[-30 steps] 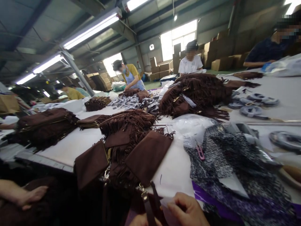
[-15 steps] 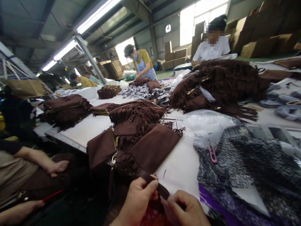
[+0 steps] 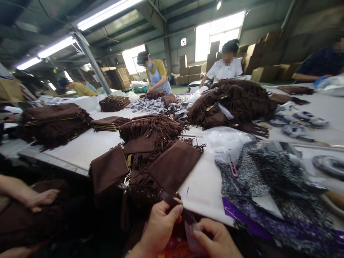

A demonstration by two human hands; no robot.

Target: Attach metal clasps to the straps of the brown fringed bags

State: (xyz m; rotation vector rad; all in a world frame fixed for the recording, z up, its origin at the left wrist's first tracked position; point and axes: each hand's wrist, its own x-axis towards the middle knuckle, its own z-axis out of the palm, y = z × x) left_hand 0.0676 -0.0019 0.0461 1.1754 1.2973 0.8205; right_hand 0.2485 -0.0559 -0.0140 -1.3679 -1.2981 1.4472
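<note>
On my feed the brown strap [image 3: 188,217] slants between my two hands, its long axis running from the pouch's [image 3: 176,165] near corner down and rightward towards me. My left hand [image 3: 160,223] is closest to the pouch, thumb and fingers clamped on the strap just short of that corner. My right hand [image 3: 216,239] sits at the strap's lower end, fingertips pinched on a translucent wrap [image 3: 191,239]. I can't tell whether strap and pouch are joined. The pouch lies beyond both hands, at the counter's [image 3: 200,195] near edge.
</note>
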